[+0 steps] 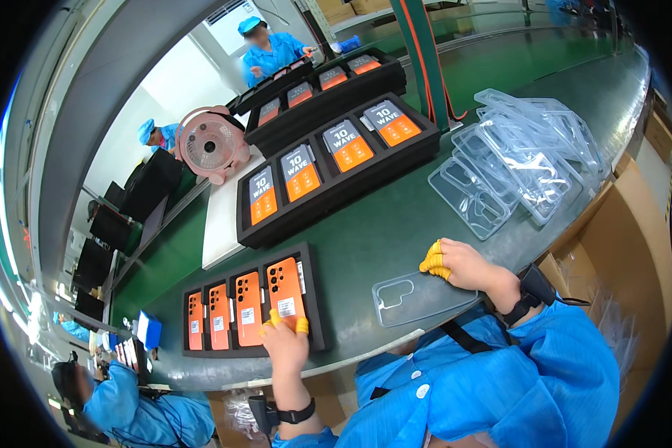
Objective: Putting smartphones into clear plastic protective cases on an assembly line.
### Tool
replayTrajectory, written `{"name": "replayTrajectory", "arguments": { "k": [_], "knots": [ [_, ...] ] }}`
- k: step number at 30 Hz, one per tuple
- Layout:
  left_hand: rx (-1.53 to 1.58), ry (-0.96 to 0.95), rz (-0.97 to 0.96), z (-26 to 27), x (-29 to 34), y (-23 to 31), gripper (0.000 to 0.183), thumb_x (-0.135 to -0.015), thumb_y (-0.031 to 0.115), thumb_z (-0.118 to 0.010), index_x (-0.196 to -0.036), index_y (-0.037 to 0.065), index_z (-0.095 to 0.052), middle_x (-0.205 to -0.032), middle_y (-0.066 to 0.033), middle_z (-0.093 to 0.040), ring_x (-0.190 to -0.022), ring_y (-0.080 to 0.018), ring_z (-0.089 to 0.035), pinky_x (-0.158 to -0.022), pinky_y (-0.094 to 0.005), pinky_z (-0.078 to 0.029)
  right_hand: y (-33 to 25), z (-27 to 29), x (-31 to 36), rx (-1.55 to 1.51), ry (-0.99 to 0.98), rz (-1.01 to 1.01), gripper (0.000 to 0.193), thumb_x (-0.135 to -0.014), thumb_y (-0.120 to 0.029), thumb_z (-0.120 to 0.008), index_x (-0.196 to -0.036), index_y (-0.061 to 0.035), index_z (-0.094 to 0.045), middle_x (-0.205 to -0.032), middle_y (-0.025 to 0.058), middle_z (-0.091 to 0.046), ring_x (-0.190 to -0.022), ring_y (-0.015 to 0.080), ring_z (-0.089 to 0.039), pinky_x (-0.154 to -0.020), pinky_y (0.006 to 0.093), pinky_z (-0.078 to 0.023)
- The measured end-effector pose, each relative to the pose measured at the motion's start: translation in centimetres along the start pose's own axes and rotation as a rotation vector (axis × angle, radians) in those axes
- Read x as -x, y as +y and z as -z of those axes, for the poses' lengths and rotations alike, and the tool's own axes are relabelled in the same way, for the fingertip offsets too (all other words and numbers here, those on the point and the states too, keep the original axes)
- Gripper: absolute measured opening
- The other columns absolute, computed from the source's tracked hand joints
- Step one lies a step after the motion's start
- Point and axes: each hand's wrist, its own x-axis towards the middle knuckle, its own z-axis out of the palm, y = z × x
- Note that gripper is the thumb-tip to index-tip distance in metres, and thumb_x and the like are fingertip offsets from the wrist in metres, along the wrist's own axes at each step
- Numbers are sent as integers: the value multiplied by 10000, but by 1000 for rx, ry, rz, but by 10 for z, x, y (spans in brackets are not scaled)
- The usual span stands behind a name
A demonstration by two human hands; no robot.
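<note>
My left hand [285,345], with yellow finger covers, is closed at the lower end of an orange phone [284,280]. That phone sits in the rightmost slot of a black foam tray [321,340], its camera side up and a white label near its bottom. Several similar orange phones [247,302] fill the tray's other slots. My right hand [459,265], also in yellow finger covers, has its fingers bunched together at the far edge of a clear plastic phone case [418,302] lying flat on the green table. Whatever those fingers may hold is hidden.
Clear plastic cases [526,160] lie in a loose pile at the right. Behind the phones stand black foam trays [336,194] with orange and grey cards, beside a pink fan [210,144]. A cardboard box [612,231] is at the right edge. People in blue work beyond and at left.
</note>
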Motion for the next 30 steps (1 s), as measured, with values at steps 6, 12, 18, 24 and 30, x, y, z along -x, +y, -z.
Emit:
{"name": "replayTrajectory", "arguments": {
  "k": [6,12,18,24,30],
  "knots": [
    [554,-192,202,0,-20,-34,454,-787,173,-550,-1117,-98,-394,-964,-235,-514,-863,-312,-506,-742,-337,-402,1,6,-4,-28,77,16,141,-703,-94,-605,-843,-79,-617,-784,47,-560,-788,213,-507,-682,298,-435],
    [818,-250,276,11,-33,-24,403,-820,194,-505,-1113,-69,-415,-912,-121,-521,-787,-154,-471,-711,-267,-384,-16,14,-2,30,352,-56,219,-667,-145,-670,-863,-71,-608,-743,66,-530,-694,218,-515,-610,304,-440],
    [1319,-283,236,55,-39,-1,292,-845,126,-445,-1100,-16,-436,-990,-88,-536,-873,-149,-524,-757,-260,-417,-64,11,-11,-302,221,-53,343,-740,-261,-623,-985,-33,-550,-877,102,-533,-840,235,-529,-717,312,-440],
    [1582,-416,-234,33,5,100,329,-808,95,-531,-1110,-5,-446,-989,-40,-528,-884,-109,-489,-776,-255,-400,-77,-32,-31,-1126,236,-373,442,-832,-285,-520,-1116,38,-420,-945,121,-543,-933,242,-515,-829,296,-388],
    [706,-232,-541,4,-5,93,919,-568,280,-763,-1238,-10,-205,-1206,-210,-292,-1145,-355,-261,-955,-416,-239,-62,23,-20,-233,355,1,169,-735,-164,-603,-813,-19,-566,-720,108,-541,-659,271,-528,-580,327,-433]
  ]
}}
